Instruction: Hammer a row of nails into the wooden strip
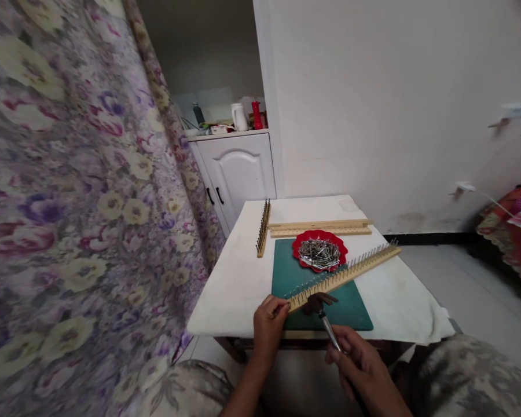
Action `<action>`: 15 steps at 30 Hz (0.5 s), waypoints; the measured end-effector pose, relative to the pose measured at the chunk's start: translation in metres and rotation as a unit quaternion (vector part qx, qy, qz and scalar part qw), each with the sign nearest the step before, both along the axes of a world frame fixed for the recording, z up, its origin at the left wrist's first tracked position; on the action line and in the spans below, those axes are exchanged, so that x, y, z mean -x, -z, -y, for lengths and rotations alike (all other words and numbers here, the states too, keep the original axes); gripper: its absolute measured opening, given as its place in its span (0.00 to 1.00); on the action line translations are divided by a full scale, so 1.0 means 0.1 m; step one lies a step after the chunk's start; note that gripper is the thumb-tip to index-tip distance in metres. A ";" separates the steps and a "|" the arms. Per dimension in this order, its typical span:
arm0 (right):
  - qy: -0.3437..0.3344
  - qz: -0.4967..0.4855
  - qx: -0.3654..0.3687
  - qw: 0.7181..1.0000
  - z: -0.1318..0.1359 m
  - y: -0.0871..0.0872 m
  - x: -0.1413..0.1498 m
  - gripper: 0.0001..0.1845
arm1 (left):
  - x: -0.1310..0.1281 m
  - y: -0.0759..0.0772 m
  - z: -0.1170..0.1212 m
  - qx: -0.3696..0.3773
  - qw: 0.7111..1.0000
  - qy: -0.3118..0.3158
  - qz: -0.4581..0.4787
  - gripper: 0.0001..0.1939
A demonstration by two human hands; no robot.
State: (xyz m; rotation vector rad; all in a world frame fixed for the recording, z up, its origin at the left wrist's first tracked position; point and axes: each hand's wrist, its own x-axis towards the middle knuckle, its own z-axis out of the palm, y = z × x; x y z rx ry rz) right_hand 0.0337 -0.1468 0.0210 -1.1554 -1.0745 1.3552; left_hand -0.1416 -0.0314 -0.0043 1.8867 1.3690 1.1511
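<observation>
A long wooden strip (351, 273) studded with rows of upright nails lies diagonally over a green cutting mat (351, 315), its far end sticking out past the mat to the right. My left hand (270, 324) is closed at the near left end of this strip, thumb and fingers pressed together; whether a nail is also between them I cannot tell. In my right hand (356, 356) is a claw hammer (319, 305), gripped by its handle. The hammer's head is just in front of the strip's near edge. Behind the strip, a red scalloped dish (296, 248) holds a heap of loose nails (319, 255).
A nail-studded strip (263, 229) lies at the table's left, and plain wooden strips (321, 227) lie behind the dish. A white cloth (226, 289) covers the table. Floral curtain (82, 202) hangs at left; a white cabinet (238, 168) stands behind.
</observation>
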 end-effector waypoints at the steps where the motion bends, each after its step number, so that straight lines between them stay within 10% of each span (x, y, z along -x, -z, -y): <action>1: -0.012 0.008 -0.005 1.000 -0.04 -0.08 0.01 0.16 | 0.00 0.00 0.00 -0.001 1.000 0.000 0.000 0.08; 15: -0.062 0.149 -0.080 0.984 -0.33 -0.30 0.18 0.15 | -0.01 0.05 -0.02 -0.001 1.000 -0.010 -0.021 0.09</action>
